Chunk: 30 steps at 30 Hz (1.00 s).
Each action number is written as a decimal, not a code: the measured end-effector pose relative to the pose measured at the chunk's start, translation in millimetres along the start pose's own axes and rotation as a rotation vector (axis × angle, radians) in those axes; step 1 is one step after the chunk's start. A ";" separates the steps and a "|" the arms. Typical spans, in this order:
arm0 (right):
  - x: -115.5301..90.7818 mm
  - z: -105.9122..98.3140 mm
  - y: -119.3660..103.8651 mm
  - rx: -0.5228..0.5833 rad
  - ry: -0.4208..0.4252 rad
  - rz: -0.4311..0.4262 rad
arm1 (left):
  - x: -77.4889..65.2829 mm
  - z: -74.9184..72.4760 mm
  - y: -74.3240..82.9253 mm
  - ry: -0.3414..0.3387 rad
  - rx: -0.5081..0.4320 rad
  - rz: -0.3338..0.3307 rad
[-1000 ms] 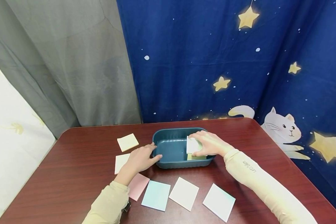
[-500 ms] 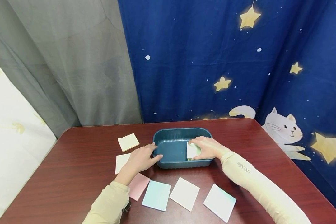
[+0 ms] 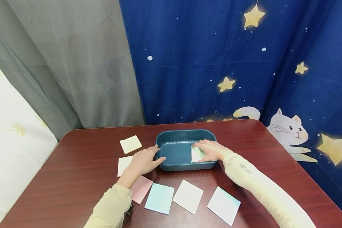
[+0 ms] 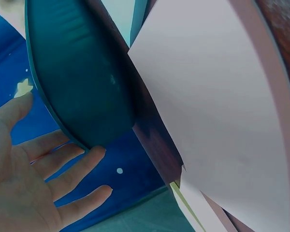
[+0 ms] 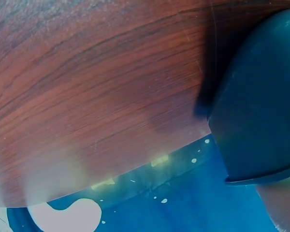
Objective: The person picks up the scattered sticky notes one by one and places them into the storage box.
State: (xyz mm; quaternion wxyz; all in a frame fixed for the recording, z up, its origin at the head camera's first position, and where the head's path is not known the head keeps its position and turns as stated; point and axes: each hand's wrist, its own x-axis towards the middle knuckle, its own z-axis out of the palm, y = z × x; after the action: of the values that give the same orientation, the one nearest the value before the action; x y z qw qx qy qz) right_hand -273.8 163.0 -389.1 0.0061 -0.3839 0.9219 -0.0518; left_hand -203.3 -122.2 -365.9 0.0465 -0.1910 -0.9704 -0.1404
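Note:
My right hand [image 3: 212, 150] reaches into the right end of a dark teal box [image 3: 176, 167] and grips a pale green-and-white pad of sticky notes [image 3: 196, 156], thumb at its near side and fingers at its far side. The pad lies low in the box, partly covered by the hand. My left hand [image 3: 143, 161] rests at the box's left end, its fingers spread and touching the rim, as the left wrist view also shows. In the right wrist view only a bit of the right hand [image 5: 285, 198] shows past the box wall [image 5: 256, 106].
Left of the box lie a pale yellow pad [image 3: 130, 144] and a white pad [image 3: 123, 165]. In front are a pink pad [image 3: 141, 190], a light blue pad [image 3: 159, 199], a white pad [image 3: 188, 196] and a white-and-blue pad [image 3: 224, 205]. A starry curtain [image 3: 188, 63] hangs behind the table [image 3: 82, 164].
My right hand has lowered the pad in the box and drawn it slightly nearer, covering the yellow-green pad seen beneath it earlier. The left hand has stayed at the rim.

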 end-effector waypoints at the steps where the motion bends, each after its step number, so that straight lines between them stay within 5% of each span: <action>1: 0.1 0.0 0.1 0.002 -0.004 0.000 | 0.0 0.0 0.1 -0.001 0.000 0.000; 30: 0.9 -2.6 0.1 0.016 -0.081 0.042 | -0.1 0.3 0.9 -0.001 0.007 0.001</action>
State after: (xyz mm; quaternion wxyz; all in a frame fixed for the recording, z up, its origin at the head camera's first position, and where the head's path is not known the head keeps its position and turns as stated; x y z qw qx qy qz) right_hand -274.7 162.7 -386.6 0.0477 -0.3664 0.9282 -0.0436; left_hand -202.9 -121.3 -365.9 0.0468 -0.1916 -0.9707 -0.1371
